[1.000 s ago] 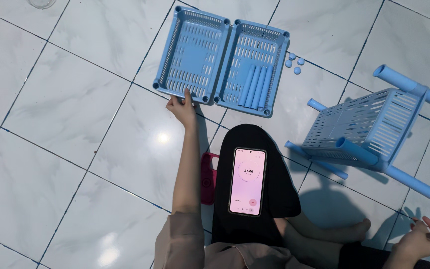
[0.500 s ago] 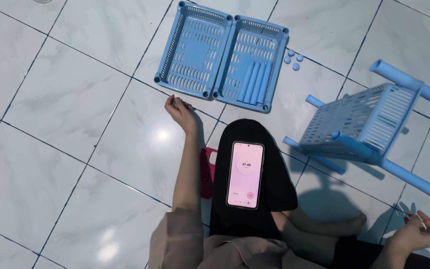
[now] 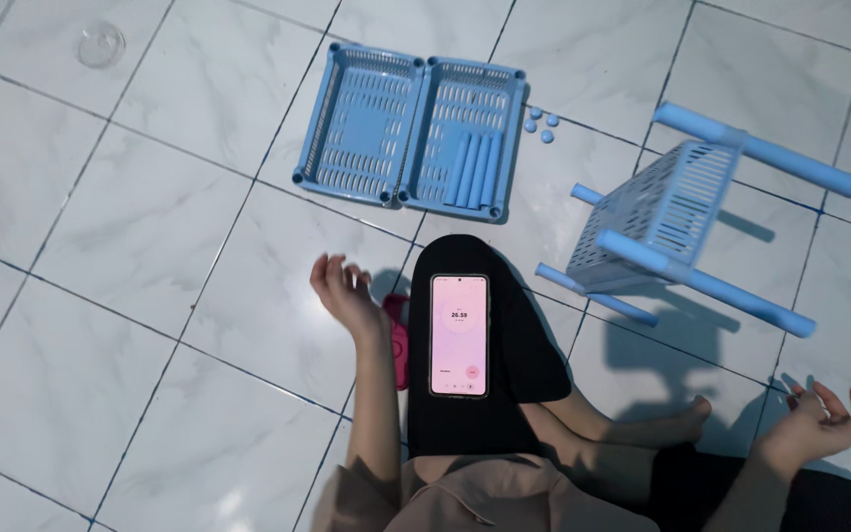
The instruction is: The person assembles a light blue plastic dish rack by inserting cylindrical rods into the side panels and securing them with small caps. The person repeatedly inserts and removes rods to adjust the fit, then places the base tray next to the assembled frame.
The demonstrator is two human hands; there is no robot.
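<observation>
Head view: two flat blue basket trays point(image 3: 411, 128) lie side by side on the tiled floor point(image 3: 120, 256), touching along their long edges, toward the far side; the right one holds a bundle of blue tubes point(image 3: 475, 169). Left hand point(image 3: 347, 293) hovers just short of the trays, fingers point(image 3: 332, 271) loosely curled and spread, gripping nothing. Right hand point(image 3: 819, 419) is raised near the person's right, palm up, fingers open, empty too. Step looks like a pause between parts of putting the rack together; one tier is assembled, the trays are not yet joined. Picking up a tray would call for a reach forward with the left hand to its near rim. Assembled blue basket with legs point(image 3: 682, 222) lies tipped on its side, well apart to the right. Small blue caps point(image 3: 541, 123) sit just beside the right tray's far corner. Phone point(image 3: 459, 335) with a pink screen rests on the person's knee, between the hands. Clear glass point(image 3: 100, 43) stands near the far left corner. Nothing blocks the trays.
</observation>
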